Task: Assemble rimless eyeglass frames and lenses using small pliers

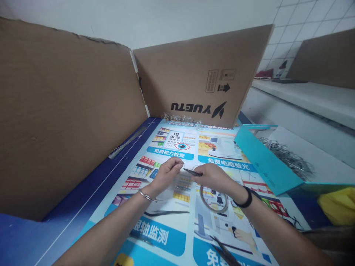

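Over the table (73,225), I had my left hand (166,175) pinching a thin wire (184,166). My right hand's (212,177) fingers were closed around a dark tool (193,172), its tip by the wire. A grey ring (215,211) lay below.

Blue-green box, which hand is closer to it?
Right. The right hand is to the left of the blue-green box, apart from it; the left hand is farther left.

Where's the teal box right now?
In the head view, the teal box is at the right, to the right of the right hand, with tangled thin strands inside and something yellow by its near edge.
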`<state>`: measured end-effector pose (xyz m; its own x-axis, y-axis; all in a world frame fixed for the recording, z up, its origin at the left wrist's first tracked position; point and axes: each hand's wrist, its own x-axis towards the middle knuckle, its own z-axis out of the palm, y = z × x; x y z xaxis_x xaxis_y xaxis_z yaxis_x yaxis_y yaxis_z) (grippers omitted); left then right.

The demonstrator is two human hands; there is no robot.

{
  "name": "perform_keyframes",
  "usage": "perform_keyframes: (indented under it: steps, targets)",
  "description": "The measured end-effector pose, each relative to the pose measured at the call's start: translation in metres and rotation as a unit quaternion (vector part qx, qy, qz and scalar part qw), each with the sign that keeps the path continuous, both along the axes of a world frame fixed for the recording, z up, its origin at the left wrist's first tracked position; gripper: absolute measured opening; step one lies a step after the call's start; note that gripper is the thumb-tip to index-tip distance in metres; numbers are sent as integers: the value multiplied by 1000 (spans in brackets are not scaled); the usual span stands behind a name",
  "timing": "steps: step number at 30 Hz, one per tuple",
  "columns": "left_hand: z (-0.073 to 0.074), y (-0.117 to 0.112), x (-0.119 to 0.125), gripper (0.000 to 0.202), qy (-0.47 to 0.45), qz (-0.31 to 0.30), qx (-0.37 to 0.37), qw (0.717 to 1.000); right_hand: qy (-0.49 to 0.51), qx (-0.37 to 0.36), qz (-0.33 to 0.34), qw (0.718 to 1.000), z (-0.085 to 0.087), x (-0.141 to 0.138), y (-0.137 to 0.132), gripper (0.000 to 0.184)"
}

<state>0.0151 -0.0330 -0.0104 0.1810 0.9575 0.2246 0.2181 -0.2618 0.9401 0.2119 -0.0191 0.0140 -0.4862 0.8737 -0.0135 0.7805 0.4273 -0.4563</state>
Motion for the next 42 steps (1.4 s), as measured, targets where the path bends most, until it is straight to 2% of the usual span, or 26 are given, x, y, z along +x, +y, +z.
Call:
perform_keyframes:
  steps: [7,14,17,21,30,33,42]
  targets:
    - [2,0,1,12,25,11,23,999,15,-25,3,1000,4,-1,-2,28]
    - [1,1,1,13,-41,-1,-38,998,70,-116,43,990,4,3,3,29]
    - [1,1,0,17,-62,-17,-55,996,90,-131,52,986,4,6,4,31]
    - [1,2,-1,20,-65,-29,-48,996,82,-108,53,989,5,10,5,30]
    - [-2,2,-1,18,-23,0,-4,1000,21,-67,55,996,12,4,-2,21]
    - [-2,1,-1,19,-18,-7,5,1000,7,-40,55,998,13,1,-4,22]
    - [-2,1,-1,19,-28,-29,2,999,3,-20,58,998,8,2,-1,24]
